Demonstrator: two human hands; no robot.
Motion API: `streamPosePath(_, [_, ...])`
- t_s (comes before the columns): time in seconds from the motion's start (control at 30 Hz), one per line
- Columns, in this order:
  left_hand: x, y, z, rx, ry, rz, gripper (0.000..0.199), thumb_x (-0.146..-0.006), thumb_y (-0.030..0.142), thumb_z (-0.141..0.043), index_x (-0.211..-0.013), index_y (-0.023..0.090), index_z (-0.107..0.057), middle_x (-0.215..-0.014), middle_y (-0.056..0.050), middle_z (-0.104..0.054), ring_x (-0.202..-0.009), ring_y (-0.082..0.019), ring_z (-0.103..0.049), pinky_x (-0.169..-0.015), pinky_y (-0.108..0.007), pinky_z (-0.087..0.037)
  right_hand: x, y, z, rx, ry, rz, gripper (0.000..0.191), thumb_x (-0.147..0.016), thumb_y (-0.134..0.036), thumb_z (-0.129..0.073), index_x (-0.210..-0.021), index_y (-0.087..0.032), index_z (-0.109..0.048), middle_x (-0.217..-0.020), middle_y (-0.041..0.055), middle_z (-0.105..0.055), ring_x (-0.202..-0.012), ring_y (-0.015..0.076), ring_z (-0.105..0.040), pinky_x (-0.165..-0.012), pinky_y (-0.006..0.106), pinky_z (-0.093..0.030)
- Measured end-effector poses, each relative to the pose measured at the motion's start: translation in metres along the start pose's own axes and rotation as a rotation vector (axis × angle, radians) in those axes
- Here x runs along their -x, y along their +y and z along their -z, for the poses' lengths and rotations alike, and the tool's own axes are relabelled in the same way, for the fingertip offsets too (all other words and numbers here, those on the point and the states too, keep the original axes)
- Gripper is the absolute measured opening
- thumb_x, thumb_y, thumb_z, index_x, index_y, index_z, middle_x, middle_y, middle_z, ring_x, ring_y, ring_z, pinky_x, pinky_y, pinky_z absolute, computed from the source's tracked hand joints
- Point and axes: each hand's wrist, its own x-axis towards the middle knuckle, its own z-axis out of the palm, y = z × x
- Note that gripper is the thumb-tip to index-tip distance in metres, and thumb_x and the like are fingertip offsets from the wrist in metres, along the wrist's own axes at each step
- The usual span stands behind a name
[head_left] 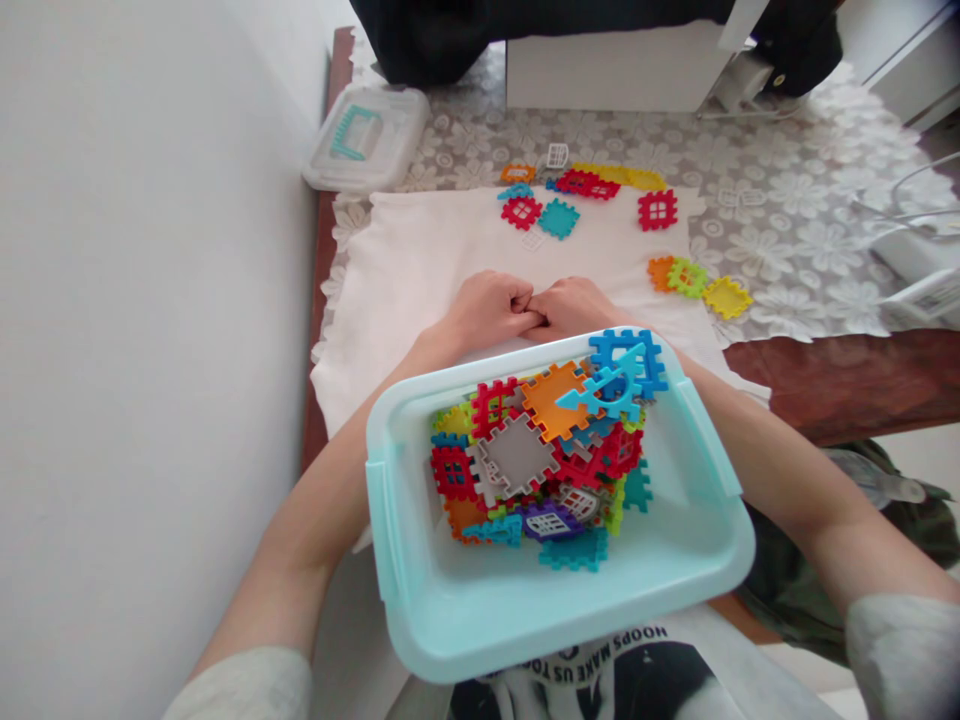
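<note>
Grips together now, left hand [487, 310] and right hand [574, 308] curled with nothing showing in them, knuckles touching over the white cloth [409, 280], right behind the pale teal plastic tub [420, 600] heaped with waffle blocks [517, 455]!

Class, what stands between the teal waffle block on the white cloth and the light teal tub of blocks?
The person's left hand and right hand do. They meet over the white cloth, just beyond the far rim of the light teal tub, in line with the teal waffle block.
</note>
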Motion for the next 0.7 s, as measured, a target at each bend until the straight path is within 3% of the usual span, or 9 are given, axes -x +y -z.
streamPosePath(0.3, [0.0050,0.0028,-0.0005,0.037,0.014,0.017,0.029,-0.083,0.035,-0.064,-0.059,0.019,-0.058,-0.059,0.001,-0.050,-0.065,-0.014,-0.042,-0.059,-0.032,-0.025,0.0016,-0.0027,0.0016,0.016,0.017,0.014,0.040,-0.100,-0.041,-0.055,-0.099,-0.015,-0.084,-0.099,0.0154,-0.081,-0.086,0.0245,-0.072,-0.073,0.033,-0.038])
streamPosePath(0.7, [0.0070,0.0073,0.0029,0.044,-0.001,0.001,0.034,-0.083,0.037,-0.060,-0.055,0.020,-0.048,-0.058,0.002,-0.042,-0.065,-0.015,-0.037,-0.060,-0.032,-0.023,0.0013,-0.0039,0.0043,0.026,-0.001,0.008,0.039,-0.100,-0.042,-0.055,-0.099,-0.016,-0.084,-0.100,0.0156,-0.082,-0.087,0.0267,-0.074,-0.071,0.033,-0.038])
